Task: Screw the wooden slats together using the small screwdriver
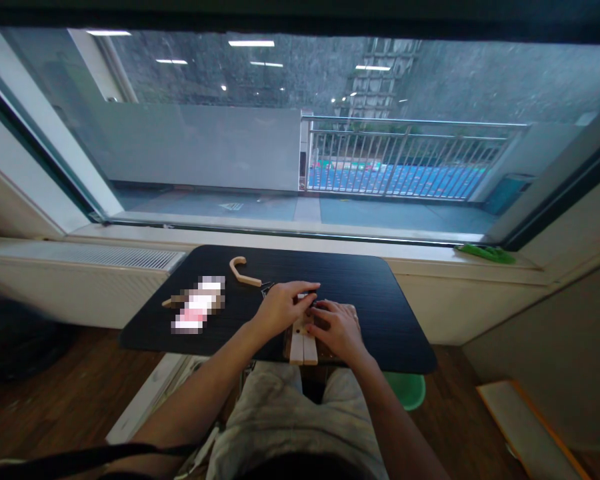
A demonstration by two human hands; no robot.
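Two pale wooden strips point(303, 350) lie side by side at the table's near edge, with small dark holes in the upper part. Beneath them a brown surface partly shows. My left hand point(283, 308) reaches over their far end, thumb and fingers closed around a small dark thing too tiny to name. From the other side my right hand point(339, 327) meets it, fingers bent together at the same spot and the thumb over the wood. What its fingertips hold is hidden. Beyond my left hand lie a wooden hook-shaped piece point(245, 273) and some small dark metal bits point(267, 289).
The black table point(385, 313) has rounded corners. On its left are a blurred-out item point(199, 307) and a thin wooden piece point(167, 303). A radiator point(80, 280) and window sill border it. A green basin point(409, 390) stands below right; a green cloth point(485, 253) lies on the sill.
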